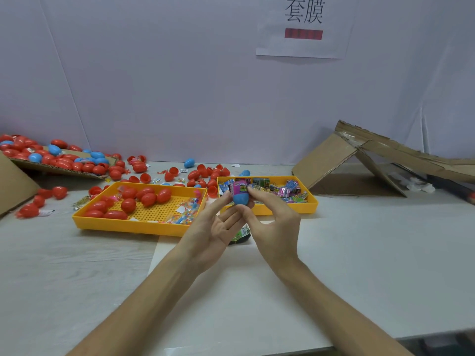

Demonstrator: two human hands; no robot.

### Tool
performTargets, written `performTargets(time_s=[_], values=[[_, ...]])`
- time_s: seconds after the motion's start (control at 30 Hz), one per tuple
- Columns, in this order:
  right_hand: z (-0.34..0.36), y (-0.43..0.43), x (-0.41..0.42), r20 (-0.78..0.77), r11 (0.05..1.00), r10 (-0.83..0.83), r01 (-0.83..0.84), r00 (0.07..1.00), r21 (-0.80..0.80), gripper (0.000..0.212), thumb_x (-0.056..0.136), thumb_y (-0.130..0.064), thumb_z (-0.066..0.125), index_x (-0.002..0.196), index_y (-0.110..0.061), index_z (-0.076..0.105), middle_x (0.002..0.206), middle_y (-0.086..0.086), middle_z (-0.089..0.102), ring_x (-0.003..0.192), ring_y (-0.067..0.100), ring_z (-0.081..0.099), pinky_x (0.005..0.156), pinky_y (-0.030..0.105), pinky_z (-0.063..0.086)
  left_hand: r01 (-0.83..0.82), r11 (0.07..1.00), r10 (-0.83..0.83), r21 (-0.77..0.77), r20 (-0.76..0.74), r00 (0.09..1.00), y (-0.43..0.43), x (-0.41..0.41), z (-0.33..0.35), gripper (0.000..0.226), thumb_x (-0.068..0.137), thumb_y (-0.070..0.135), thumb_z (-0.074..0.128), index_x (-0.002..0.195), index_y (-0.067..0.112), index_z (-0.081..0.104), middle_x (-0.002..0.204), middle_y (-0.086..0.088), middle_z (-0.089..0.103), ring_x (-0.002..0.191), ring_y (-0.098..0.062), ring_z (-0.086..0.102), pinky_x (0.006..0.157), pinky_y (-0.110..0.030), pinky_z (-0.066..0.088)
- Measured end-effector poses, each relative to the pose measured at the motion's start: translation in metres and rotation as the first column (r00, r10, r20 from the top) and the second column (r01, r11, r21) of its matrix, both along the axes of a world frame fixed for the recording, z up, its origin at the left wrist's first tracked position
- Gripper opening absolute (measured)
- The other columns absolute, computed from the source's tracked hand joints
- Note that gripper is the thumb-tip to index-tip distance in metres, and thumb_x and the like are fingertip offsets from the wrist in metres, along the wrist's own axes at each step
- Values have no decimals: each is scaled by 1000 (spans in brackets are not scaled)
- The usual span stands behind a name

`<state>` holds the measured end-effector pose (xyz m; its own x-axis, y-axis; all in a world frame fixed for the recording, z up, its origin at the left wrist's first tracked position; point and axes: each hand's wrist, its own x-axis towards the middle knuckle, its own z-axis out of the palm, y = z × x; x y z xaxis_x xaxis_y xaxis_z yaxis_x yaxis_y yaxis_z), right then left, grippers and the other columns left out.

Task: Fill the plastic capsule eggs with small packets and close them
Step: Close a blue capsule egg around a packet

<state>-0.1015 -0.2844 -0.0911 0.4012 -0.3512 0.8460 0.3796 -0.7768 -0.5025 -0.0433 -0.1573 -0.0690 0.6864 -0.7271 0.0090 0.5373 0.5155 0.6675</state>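
Two yellow trays (115, 225): eggs (128, 204), packets (285, 192).

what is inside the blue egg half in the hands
A pink packet with green lettering sticks out of the blue egg half. Its lower part is hidden by the shell, so anything beneath it cannot be seen.
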Motion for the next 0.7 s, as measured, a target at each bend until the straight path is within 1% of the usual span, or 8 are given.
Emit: performTargets(time_s=[0.07,0.13,0.27,0.37,0.47,0.53,0.6,0.7], values=[[-1,-1,0,-11,1000,6,-6,1000,-28,33,81,-15,81,113,-10,74,110,-4,73,105,12,68,91,41,56,-13,1000,12,27,31,999,0,0,0,24,91,27,70,107,13,80,126,-18,69,119,-25,67,87,-30,59],[-2,-1,0,-21,999,-1,0,1000,-51,33,80,-12,82,112,-9,75,110,-2,74,105,13,68,91,43,56,-8,999,6,48,55,998,1,0,-1,23,93,27,68,109,14,79,126,-16,69,119,-24,67,87,-28,58],[-2,-3,1,-12,998,-12,11,1000,-60,29,79,-9,83,107,-7,76,105,0,74,101,13,68,88,41,57,20,997,-25,73,61,998,2,1,-3,20,93,26,69,106,15,80,123,-14,71,118,-24,67,87,-29,58],[-3,-4,1,-9,998,-18,17,1000,-65,26,79,-9,84,103,-6,76,100,1,74,95,15,69,84,40,57,23,993,-31,119,65,997,2,2,-4,23,93,30,70,109,16,79,123,-13,71,118,-25,67,90,-33,58],[-3,-4,2,-8,998,-27,27,1000,-64,25,77,-8,85,100,-6,77,97,1,74,92,15,69,81,41,57,11,983,-27,185,83,996,1,3,-5,22,91,35,71,107,22,80,118,-9,72,117,-25,68,94,-35,57],[-3,-4,1,-2,998,-23,23,1000,-60,24,77,-8,85,100,-7,77,96,0,73,91,14,68,81,41,57,11,980,-30,197,96,995,1,3,-6,21,91,36,70,105,24,80,119,-7,72,119,-24,67,99,-36,53],[-2,-3,1,-11,999,-2,1,1000,-40,27,80,-12,83,105,-10,75,99,-2,73,94,12,68,84,38,56,14,981,-36,192,115,993,1,3,-5,21,92,37,68,105,27,80,122,-5,72,119,-22,67,103,-37,50],[1,0,0,-50,999,33,-32,998,21,34,85,-22,79,117,-14,71,109,-5,72,104,8,66,92,24,53,8,982,-35,191,135,990,0,3,-4,24,94,39,64,108,27,80,124,-5,72,116,-20,68,102,-38,49]])
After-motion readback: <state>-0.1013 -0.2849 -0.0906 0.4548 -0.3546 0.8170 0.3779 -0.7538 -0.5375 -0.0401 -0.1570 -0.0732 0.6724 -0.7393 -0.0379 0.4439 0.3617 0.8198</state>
